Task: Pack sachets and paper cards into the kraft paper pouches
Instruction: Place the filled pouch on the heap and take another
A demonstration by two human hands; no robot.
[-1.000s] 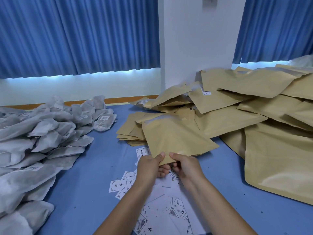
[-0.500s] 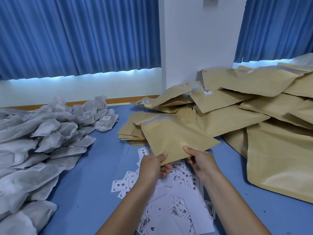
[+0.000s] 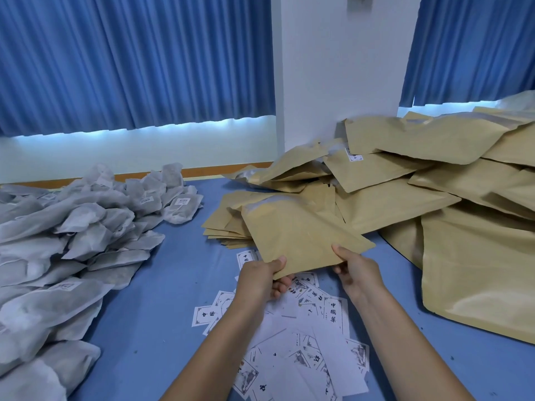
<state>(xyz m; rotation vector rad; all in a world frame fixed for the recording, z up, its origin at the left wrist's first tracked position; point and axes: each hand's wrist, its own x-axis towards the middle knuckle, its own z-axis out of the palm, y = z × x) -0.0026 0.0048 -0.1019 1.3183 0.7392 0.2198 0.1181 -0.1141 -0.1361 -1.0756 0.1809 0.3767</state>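
Head view, forward-down over blue table (image 3: 150,328)

A blue table top (image 3: 162,299) fills the lower view, with a wooden strip (image 3: 202,172) along its far edge. Behind the far edge stands a pale wall (image 3: 115,151) under pleated blue curtains (image 3: 130,62). A white pillar (image 3: 338,70) rises near the far right, with another blue curtain (image 3: 474,44) beyond it.

1. This is looking like a small hand-packing workroom.
2. Grey sachets (image 3: 72,241) are lying heaped in bulk at the left of a blue-covered table (image 3: 173,270).
3. Kraft paper pouches (image 3: 405,204) are piling up in stacks at the right, and printed paper cards (image 3: 318,342) are lying scattered at lower centre.
4. Blue curtains (image 3: 130,62) are hanging across the top, flanking a white pillar (image 3: 341,68).
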